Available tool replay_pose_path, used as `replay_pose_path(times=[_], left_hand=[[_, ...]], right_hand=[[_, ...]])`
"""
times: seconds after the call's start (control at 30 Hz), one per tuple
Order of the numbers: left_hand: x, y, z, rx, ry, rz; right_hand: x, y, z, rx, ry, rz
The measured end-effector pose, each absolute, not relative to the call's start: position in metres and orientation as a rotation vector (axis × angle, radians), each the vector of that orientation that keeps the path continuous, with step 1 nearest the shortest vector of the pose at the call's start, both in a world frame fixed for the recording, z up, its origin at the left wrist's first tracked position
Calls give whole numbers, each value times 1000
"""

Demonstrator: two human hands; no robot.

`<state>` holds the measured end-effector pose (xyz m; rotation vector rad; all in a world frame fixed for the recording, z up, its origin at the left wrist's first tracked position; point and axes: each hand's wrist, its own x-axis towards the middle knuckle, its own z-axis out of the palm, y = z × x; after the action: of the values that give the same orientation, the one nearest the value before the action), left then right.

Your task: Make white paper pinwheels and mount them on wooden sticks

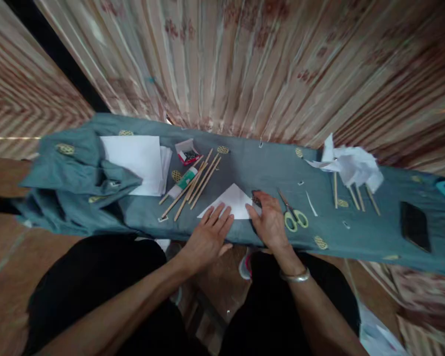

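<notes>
A white sheet of paper folded into a triangle lies on the cloth-covered table in front of me, its point facing away. My left hand rests flat with fingers outstretched on its near left edge. At the right corner, my right hand touches the paper with thumb and forefinger apart; part of that corner is hidden beneath it. Just right of this hand lie scissors with pale green handles, blades slightly apart. A thin paper strip is beyond them.
Left are stacked white paper, a small red box of dark bits, a green-and-white glue tube and several wooden sticks. Right are white paper pinwheels on sticks and a dark phone. Bunched cloth covers the left end.
</notes>
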<state>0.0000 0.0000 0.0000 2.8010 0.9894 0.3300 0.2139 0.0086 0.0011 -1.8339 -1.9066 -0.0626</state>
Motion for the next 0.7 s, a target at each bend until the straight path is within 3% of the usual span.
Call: replay_pose_path(times=[0.3, 0.7], left_hand=[[4, -1, 3, 2791, 1010, 293], [-26, -16, -3, 2839, 1067, 207]], right_hand=[[181, -16, 0, -1865, -1980, -82], [231, -28, -23, -1927, -1703, -50]])
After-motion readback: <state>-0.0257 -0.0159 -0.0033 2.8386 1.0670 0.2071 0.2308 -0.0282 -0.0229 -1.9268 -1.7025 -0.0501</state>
